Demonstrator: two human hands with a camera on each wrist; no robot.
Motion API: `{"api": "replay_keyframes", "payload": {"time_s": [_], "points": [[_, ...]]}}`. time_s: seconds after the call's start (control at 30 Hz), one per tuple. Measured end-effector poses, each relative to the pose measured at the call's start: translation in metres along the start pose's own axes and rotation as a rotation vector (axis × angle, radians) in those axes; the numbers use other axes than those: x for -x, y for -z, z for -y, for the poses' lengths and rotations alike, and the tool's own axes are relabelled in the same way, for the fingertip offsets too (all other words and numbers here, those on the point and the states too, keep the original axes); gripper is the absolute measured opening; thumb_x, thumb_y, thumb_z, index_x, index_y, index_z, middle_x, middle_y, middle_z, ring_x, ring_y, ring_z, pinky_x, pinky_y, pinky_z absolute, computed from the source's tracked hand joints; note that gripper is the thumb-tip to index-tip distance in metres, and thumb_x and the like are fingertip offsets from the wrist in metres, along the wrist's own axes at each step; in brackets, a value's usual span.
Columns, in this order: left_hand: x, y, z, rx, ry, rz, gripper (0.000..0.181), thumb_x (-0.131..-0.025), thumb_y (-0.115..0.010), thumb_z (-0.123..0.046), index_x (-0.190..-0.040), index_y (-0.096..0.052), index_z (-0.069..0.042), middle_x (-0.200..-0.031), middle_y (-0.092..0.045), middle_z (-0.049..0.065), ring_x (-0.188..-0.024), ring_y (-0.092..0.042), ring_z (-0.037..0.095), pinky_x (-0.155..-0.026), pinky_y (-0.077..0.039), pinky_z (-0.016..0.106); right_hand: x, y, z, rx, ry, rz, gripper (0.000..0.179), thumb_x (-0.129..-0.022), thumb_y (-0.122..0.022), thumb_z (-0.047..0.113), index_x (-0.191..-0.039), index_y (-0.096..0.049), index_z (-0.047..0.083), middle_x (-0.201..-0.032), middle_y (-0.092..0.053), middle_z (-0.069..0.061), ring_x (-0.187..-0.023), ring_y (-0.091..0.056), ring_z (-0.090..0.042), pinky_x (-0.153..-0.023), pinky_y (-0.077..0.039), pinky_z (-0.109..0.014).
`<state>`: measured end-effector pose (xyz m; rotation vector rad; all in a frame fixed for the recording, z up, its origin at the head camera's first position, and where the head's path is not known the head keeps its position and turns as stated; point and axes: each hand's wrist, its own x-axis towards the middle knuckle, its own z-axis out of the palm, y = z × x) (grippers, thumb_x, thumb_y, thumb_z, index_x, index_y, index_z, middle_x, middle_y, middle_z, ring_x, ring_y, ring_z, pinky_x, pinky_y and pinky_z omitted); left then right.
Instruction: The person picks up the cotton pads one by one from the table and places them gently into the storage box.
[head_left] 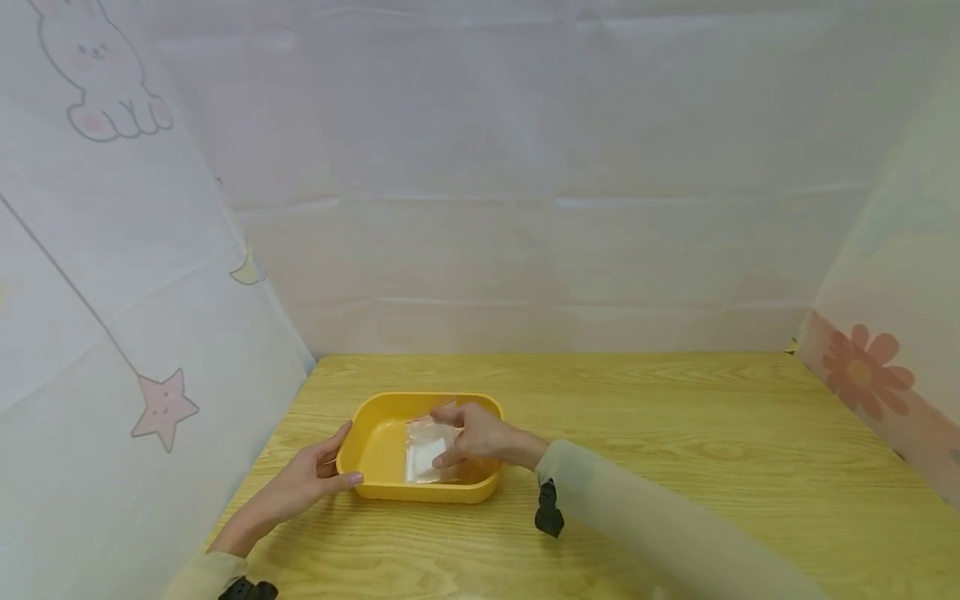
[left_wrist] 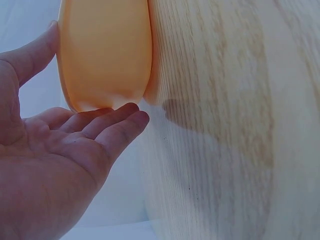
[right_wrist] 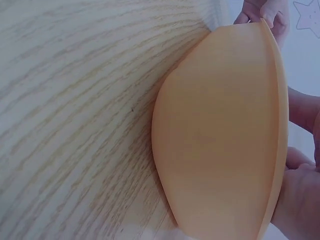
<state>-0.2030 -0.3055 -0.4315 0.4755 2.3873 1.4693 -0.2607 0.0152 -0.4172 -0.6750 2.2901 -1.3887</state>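
Observation:
A yellow plastic basin stands on the table toward the left. Inside it are clear plastic bags with a white patch showing through. My left hand is at the basin's left end, its thumb at the front rim and its fingers along the end wall. Seen from the left wrist, those fingers reach out under the orange-looking wall. My right hand dips into the basin, thumb and fingers spread apart over the bags. The basin wall hides part of this hand in the right wrist view.
The wood-grain tabletop stretches to the right of the basin. Pale sheeting rises behind, with printed side sheets bearing a star and a flower. Black straps show at the sleeves.

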Motion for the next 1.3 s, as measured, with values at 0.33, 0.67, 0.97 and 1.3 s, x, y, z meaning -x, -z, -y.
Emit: {"api": "replay_keyframes", "payload": {"time_s": [0.33, 0.67, 0.97, 1.3], "points": [[-0.001, -0.002, 0.001, -0.014, 0.025, -0.008, 0.094, -0.104, -0.071, -0.023, -0.167, -0.006, 0.003, -0.169, -0.012, 0.03, -0.144, -0.042, 0.049, -0.103, -0.053, 0.034, 0.005, 0.006, 0.006, 0.249, 0.004, 0.018, 0.079, -0.084, -0.093, 0.018, -0.153, -0.056, 0.004, -0.154, -0.055, -0.012, -0.14, -0.052, -0.037, -0.113, -0.046, -0.049], [-0.003, -0.002, 0.004, -0.035, 0.03, -0.03, 0.094, -0.104, -0.072, -0.025, -0.167, -0.007, 0.002, -0.169, -0.014, 0.03, -0.143, -0.044, 0.048, -0.101, -0.054, 0.032, 0.023, 0.034, 0.012, 0.18, 0.025, -0.025, 0.059, -0.089, -0.089, 0.02, -0.143, -0.068, 0.009, -0.118, -0.074, -0.024, -0.06, -0.066, -0.027, -0.051, -0.043, -0.025], [-0.004, -0.002, 0.006, -0.025, 0.028, -0.024, 0.096, -0.103, -0.072, -0.025, -0.168, -0.006, 0.0, -0.169, -0.016, 0.03, -0.142, -0.045, 0.048, -0.1, -0.055, 0.033, 0.072, 0.076, -0.005, 0.08, 0.163, -0.073, 0.05, -0.096, -0.081, 0.02, -0.141, -0.068, 0.003, -0.136, -0.069, -0.017, -0.077, -0.073, -0.025, -0.062, -0.056, -0.031], [0.001, -0.008, -0.008, -0.296, -0.066, -0.4, 0.061, -0.112, -0.056, -0.034, -0.16, -0.042, 0.001, -0.153, -0.051, 0.028, -0.136, -0.055, 0.046, -0.102, -0.053, 0.052, 0.151, 0.115, -0.019, 0.182, 0.162, -0.238, 0.038, -0.102, -0.075, 0.023, -0.131, -0.073, -0.001, -0.123, -0.074, -0.015, -0.079, -0.071, -0.014, -0.065, -0.06, -0.033]]}}
